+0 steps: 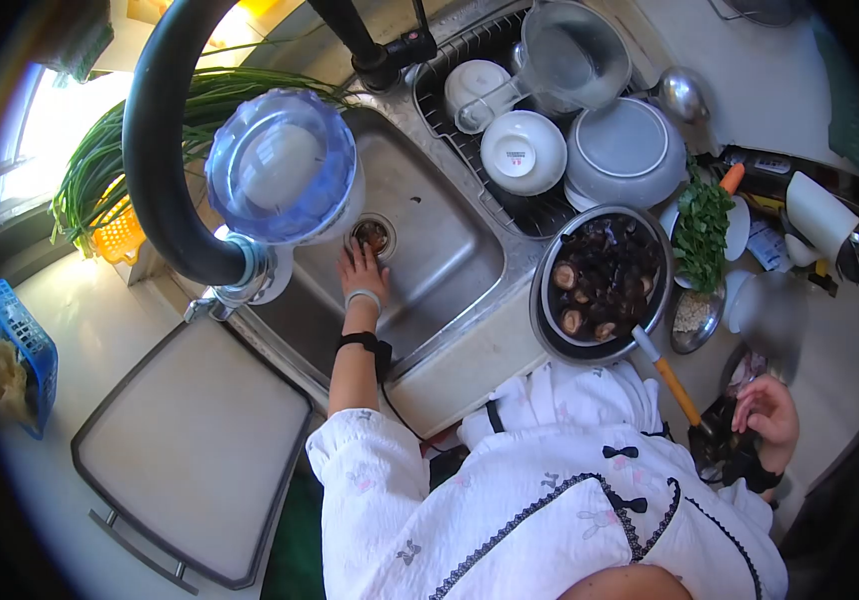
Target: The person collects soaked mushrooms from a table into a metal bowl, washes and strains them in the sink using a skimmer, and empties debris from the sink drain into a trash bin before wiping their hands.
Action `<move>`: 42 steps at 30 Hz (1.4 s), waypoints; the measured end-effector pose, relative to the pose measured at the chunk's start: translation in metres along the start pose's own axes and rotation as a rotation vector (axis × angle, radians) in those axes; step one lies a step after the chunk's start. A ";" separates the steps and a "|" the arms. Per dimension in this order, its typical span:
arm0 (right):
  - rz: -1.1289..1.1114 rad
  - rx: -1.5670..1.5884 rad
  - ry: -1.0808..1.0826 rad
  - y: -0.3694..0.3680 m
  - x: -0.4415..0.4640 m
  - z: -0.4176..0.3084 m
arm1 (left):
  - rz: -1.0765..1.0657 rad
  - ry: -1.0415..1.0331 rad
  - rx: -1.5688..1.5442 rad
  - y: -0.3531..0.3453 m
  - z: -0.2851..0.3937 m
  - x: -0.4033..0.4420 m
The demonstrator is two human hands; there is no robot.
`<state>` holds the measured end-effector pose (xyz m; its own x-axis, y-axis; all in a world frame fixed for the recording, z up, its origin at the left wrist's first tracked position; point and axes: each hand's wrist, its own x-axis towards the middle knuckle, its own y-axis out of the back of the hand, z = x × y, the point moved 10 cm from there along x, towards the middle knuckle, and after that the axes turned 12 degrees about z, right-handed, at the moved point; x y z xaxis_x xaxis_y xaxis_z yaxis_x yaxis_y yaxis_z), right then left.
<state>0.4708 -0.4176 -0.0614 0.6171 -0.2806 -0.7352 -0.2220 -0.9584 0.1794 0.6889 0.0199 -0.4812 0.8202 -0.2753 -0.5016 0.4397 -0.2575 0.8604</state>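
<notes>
My left hand (362,272) reaches down into the stainless steel sink (440,262), palm down. Its fingers are stretched out, with the tips at the edge of the drain (375,236), where some orange-brown scraps lie. Nothing is held in it. At the right, my right hand (768,410) is raised beside my body with its fingers loosely bent and apart, also holding nothing. It is near a tool with an orange handle (672,385). A metal bowl of soaked dark fungus and mushrooms (605,275) stands between my body and the dish rack.
A black faucet (162,130) and a clear blue-rimmed container (282,165) overhang the sink. Upturned bowls (523,152) and a clear jug (575,60) fill the rack. Green herbs (702,225), green stalks (100,170), a cutting board (195,450) and a blue basket (25,340) lie around.
</notes>
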 end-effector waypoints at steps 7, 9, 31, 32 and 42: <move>0.022 -0.026 -0.016 -0.003 0.007 -0.001 | 0.233 -0.391 -0.137 0.035 0.107 0.053; 0.031 -0.031 -0.005 -0.002 0.009 -0.003 | 0.296 -0.469 -0.112 0.034 0.118 0.056; 0.079 -0.050 0.004 0.008 0.031 -0.005 | 0.041 0.111 -0.614 -0.010 0.023 0.046; 0.083 -0.050 0.012 0.009 0.032 -0.006 | 0.026 0.074 -0.559 -0.025 0.031 0.046; 0.056 -0.066 -0.037 0.004 0.041 -0.013 | 0.275 -0.011 -0.238 0.066 -0.002 0.163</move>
<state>0.5049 -0.4339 -0.0824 0.5765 -0.3333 -0.7460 -0.2046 -0.9428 0.2631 0.8523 -0.0400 -0.5063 0.9161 -0.3151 -0.2480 0.2770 0.0500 0.9596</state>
